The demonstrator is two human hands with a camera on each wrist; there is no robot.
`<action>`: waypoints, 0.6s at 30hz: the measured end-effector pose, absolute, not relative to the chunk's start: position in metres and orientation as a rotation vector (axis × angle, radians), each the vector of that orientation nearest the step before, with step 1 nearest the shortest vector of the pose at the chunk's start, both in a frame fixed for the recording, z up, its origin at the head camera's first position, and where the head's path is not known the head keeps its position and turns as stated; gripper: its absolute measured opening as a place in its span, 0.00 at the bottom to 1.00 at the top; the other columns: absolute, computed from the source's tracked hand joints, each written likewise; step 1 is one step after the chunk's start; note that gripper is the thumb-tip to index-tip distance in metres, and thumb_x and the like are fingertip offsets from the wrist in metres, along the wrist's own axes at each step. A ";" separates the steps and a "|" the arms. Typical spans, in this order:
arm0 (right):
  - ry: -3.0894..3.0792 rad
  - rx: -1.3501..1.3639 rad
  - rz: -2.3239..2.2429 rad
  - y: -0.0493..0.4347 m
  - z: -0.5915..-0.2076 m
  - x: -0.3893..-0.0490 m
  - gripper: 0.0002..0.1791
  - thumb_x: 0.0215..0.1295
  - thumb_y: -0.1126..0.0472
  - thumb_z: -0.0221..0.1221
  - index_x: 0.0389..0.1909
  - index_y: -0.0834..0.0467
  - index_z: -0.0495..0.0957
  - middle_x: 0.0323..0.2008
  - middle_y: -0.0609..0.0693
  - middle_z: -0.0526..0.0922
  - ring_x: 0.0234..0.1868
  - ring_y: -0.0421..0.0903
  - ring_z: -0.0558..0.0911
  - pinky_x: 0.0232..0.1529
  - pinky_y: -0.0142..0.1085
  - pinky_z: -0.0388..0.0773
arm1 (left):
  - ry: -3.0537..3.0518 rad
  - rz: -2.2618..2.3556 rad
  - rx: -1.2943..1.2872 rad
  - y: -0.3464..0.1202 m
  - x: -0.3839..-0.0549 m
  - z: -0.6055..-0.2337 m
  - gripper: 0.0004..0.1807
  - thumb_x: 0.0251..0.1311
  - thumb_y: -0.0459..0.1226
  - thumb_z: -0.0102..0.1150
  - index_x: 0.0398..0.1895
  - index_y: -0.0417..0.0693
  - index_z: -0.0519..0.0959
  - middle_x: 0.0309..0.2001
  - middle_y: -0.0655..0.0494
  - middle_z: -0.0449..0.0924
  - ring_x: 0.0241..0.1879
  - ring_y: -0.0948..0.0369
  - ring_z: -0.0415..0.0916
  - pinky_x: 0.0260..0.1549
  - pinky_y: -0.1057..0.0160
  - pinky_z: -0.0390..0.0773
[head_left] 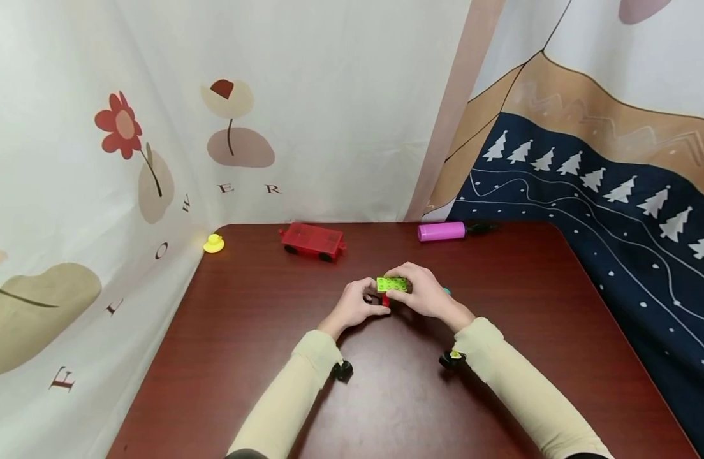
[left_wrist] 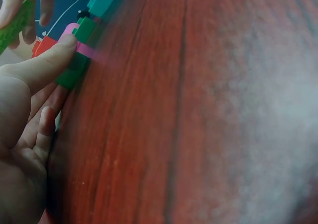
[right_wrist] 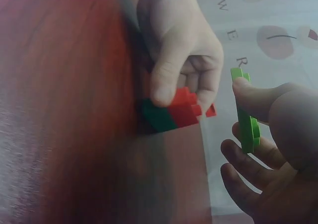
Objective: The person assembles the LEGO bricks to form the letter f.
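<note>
My left hand [head_left: 352, 305] is low over the table, its thumb and fingers holding a red toy brick [right_wrist: 186, 115] stacked on a dark green brick [right_wrist: 158, 116]. Above and just right of it, my right hand [head_left: 423, 292] pinches a flat lime-green studded brick [head_left: 391, 284] between thumb and fingers. A gap shows between the lime brick and the red one in the right wrist view. Behind the right hand, a teal block [left_wrist: 104, 0] lies on the table, mostly hidden in the head view.
A red wheeled toy wagon [head_left: 313, 240] stands at the back of the table [head_left: 243, 357]. To its left is a yellow rubber duck [head_left: 213, 243] at the corner. A pink cylinder with a black end [head_left: 442, 231] lies along the back right edge. Printed curtains hang behind.
</note>
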State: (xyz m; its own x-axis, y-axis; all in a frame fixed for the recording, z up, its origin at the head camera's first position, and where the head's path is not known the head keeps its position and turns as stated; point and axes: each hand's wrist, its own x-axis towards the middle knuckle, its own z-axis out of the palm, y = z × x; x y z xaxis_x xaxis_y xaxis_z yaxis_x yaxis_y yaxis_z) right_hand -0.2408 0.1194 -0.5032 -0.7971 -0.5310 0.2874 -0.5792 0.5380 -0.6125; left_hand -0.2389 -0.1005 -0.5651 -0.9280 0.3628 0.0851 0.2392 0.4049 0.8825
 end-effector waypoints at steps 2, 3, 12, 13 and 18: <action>-2.711 0.982 1.108 0.120 -0.506 -0.238 0.18 0.65 0.57 0.73 0.54 0.55 0.85 0.46 0.49 0.85 0.44 0.44 0.80 0.48 0.43 0.78 | 2.531 1.554 0.533 -0.100 -0.239 -0.565 0.21 0.49 0.35 0.85 0.43 0.44 0.82 0.43 0.49 0.88 0.36 0.63 0.84 0.41 0.65 0.84; -2.723 0.986 1.100 0.120 -0.507 -0.237 0.18 0.66 0.57 0.73 0.54 0.55 0.85 0.46 0.49 0.85 0.44 0.44 0.80 0.48 0.43 0.79 | 2.530 1.554 0.531 -0.100 -0.239 -0.565 0.21 0.49 0.35 0.85 0.43 0.44 0.82 0.43 0.50 0.88 0.36 0.62 0.84 0.41 0.65 0.84; -2.741 1.020 1.068 0.118 -0.519 -0.233 0.18 0.67 0.57 0.72 0.55 0.57 0.84 0.47 0.50 0.85 0.45 0.45 0.81 0.47 0.42 0.80 | 2.520 1.584 0.544 -0.100 -0.239 -0.564 0.21 0.49 0.33 0.84 0.46 0.45 0.84 0.43 0.50 0.88 0.37 0.64 0.84 0.41 0.66 0.84; -2.743 1.018 1.074 0.118 -0.520 -0.233 0.18 0.67 0.57 0.72 0.55 0.57 0.84 0.47 0.50 0.85 0.44 0.45 0.81 0.47 0.42 0.80 | 2.527 1.582 0.548 -0.100 -0.240 -0.564 0.21 0.49 0.33 0.84 0.45 0.44 0.84 0.43 0.51 0.88 0.36 0.65 0.84 0.41 0.67 0.84; -2.743 1.012 1.061 0.116 -0.525 -0.232 0.18 0.66 0.58 0.73 0.54 0.56 0.84 0.47 0.50 0.85 0.44 0.44 0.80 0.46 0.42 0.80 | 2.569 1.552 0.561 -0.099 -0.240 -0.565 0.22 0.48 0.33 0.85 0.45 0.44 0.85 0.42 0.51 0.88 0.35 0.66 0.82 0.39 0.67 0.83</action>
State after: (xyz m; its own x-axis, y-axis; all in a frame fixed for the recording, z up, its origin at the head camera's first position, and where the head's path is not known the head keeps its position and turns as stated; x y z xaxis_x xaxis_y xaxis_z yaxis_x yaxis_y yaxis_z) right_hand -0.2316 0.1159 -0.5251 -0.7879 -0.5631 0.2492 -0.5843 0.5558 -0.5914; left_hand -0.2398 -0.0993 -0.5647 -0.9287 0.3534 0.1125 0.2640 0.4169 0.8698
